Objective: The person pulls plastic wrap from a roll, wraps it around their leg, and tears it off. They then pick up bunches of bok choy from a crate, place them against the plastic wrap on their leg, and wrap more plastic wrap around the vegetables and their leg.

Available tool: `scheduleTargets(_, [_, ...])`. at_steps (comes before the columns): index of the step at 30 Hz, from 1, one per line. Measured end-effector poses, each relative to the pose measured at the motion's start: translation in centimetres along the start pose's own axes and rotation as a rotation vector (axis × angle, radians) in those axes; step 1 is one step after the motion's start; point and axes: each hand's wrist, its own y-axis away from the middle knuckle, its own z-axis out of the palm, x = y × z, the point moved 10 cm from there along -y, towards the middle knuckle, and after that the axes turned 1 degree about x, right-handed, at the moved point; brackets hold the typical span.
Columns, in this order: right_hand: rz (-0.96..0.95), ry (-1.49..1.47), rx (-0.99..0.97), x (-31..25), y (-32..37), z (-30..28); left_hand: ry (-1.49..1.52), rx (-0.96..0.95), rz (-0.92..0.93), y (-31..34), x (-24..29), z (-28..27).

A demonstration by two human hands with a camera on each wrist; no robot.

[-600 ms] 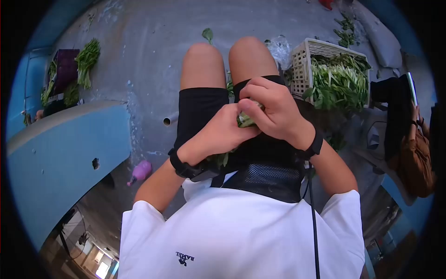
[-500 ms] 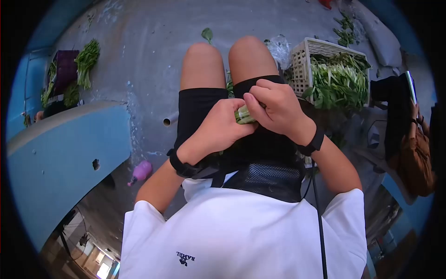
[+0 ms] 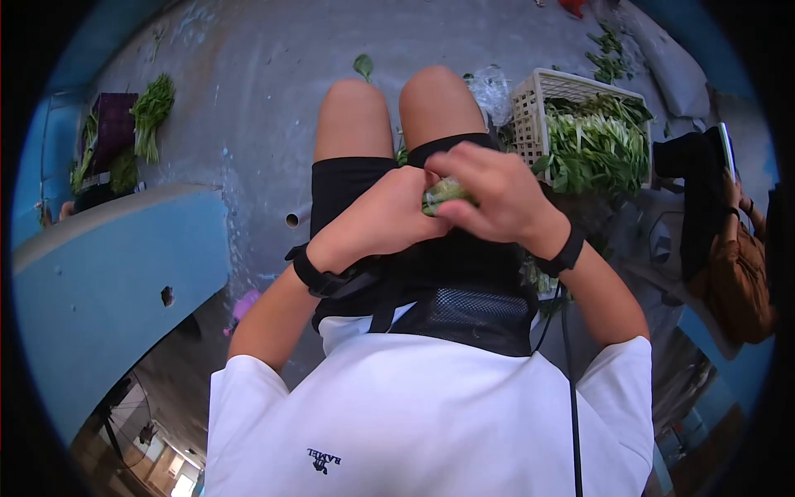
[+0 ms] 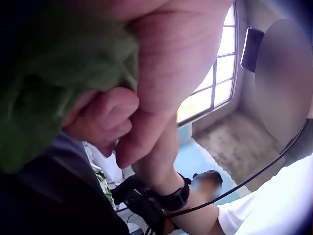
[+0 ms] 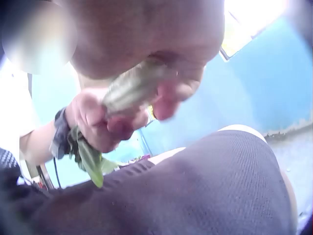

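Observation:
A small bunch of leafy greens (image 3: 445, 195) lies between my two hands above my lap. My left hand (image 3: 377, 211) grips it round the stems. Curled about the stem end is my right hand (image 3: 503, 201), with thumb and fingers on either side; its fingertips are blurred. In the right wrist view the pale stems (image 5: 131, 90) run from the left fist up into the right hand, and leaves (image 5: 89, 159) hang below that fist. Dark green leaf (image 4: 98, 63) fills the upper left of the left wrist view, close to the fingers.
A white plastic crate (image 3: 530, 124) full of greens stands to the right of my knees, beside clear plastic wrap (image 3: 490, 95). More greens (image 3: 151, 116) lie by a purple crate (image 3: 112, 132) at far left. A blue partition (image 3: 124, 257) stands left. Another person (image 3: 737, 273) sits at right.
My right hand moves off and back around the stem end, its fingers lifting and blurring. The left hand keeps its grip. The whole view shifts slightly.

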Motion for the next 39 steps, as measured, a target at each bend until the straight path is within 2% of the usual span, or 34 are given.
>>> scheduleTargets(1, [-0.063,0.182,-0.151,-0.9,0.5,1.5,0.025,-0.084,0.017,-0.2,0.5,1.0])
scheduleTargets(2, [-0.027,0.150,-0.096,0.4,1.0,1.2,0.050,-0.168,0.035,-0.2,1.0,1.9])
scheduleTargets(3, [-0.025,0.155,-0.091,0.8,1.1,1.2,0.046,-0.172,0.041,-0.2,1.4,1.8])
scheduleTargets(5, [0.184,-0.084,0.048,3.3,1.3,-0.1,0.002,-0.002,0.095,0.2,2.7,-0.4])
scheduleTargets(6, [0.266,-0.144,0.089,4.0,1.5,-0.6,0.008,0.063,0.204,0.4,3.8,-1.1])
scheduleTargets(7, [0.271,-0.139,0.097,4.0,1.6,-1.0,0.004,0.054,0.208,0.6,4.2,-1.1])
scheduleTargets(9, [0.559,-0.184,0.045,6.6,3.0,-0.8,-0.290,0.155,0.307,1.5,6.3,-1.8])
scheduleTargets(10, [0.578,-0.189,-0.001,7.3,3.5,-0.4,-0.425,0.187,0.390,1.8,7.3,-1.1])
scheduleTargets(11, [0.581,-0.187,0.011,7.0,3.8,-1.0,-0.431,0.179,0.397,1.4,7.1,-0.7])
scheduleTargets(13, [0.904,-0.648,-0.043,7.3,5.9,0.2,-0.532,0.152,0.399,0.5,6.5,-0.1])
scheduleTargets(15, [0.871,-0.458,-0.084,8.9,7.3,-2.6,-0.430,0.090,0.396,0.2,6.8,-0.1])
scheduleTargets(17, [0.789,-0.365,0.148,9.6,8.1,-6.9,-0.053,-0.106,0.189,-0.2,5.6,0.9])
scheduleTargets(20, [0.741,-0.572,0.129,8.9,9.4,-9.6,0.004,-0.171,0.198,-0.5,5.5,2.1])
scheduleTargets(22, [0.723,-0.655,0.104,7.9,10.4,-9.7,0.048,-0.214,0.226,-0.9,5.5,2.7])
scheduleTargets(24, [0.692,-0.758,0.069,6.7,11.1,-9.3,0.351,-0.519,0.036,-0.9,4.3,5.4])
scheduleTargets(25, [0.696,-0.756,0.082,6.5,11.5,-9.3,0.344,-0.531,0.037,-0.9,4.5,5.7])
scheduleTargets(27, [0.704,-0.807,0.073,6.2,12.1,-8.6,0.510,-0.638,-0.092,-0.2,4.7,7.0])
scheduleTargets(31, [0.554,-0.913,0.076,3.6,12.3,-6.9,0.567,-0.794,-0.215,0.5,5.8,8.6])
scheduleTargets(32, [0.550,-0.900,0.007,2.8,12.4,-6.4,0.562,-0.799,-0.218,0.2,5.9,8.9])
scheduleTargets(33, [0.632,-0.853,-0.058,2.2,12.6,-5.9,0.521,-0.804,-0.219,0.0,5.8,9.3])
scheduleTargets(35, [0.626,-0.807,0.040,3.1,13.3,-5.1,0.480,-0.813,-0.222,-0.1,5.6,10.0])
scheduleTargets(36, [0.629,-0.809,0.044,3.3,13.8,-5.2,0.557,-0.733,-0.276,-0.5,5.2,9.8])
scheduleTargets(37, [0.710,-0.859,0.053,4.1,15.0,-5.2,0.633,-0.651,-0.328,-1.0,4.7,9.7])
scheduleTargets(38, [0.790,-0.907,0.064,4.7,16.0,-5.1,0.578,-0.604,-0.236,-1.9,4.6,9.3])
scheduleTargets(39, [0.794,-0.907,0.071,5.0,16.5,-4.7,0.575,-0.612,-0.239,-2.0,4.4,9.4])
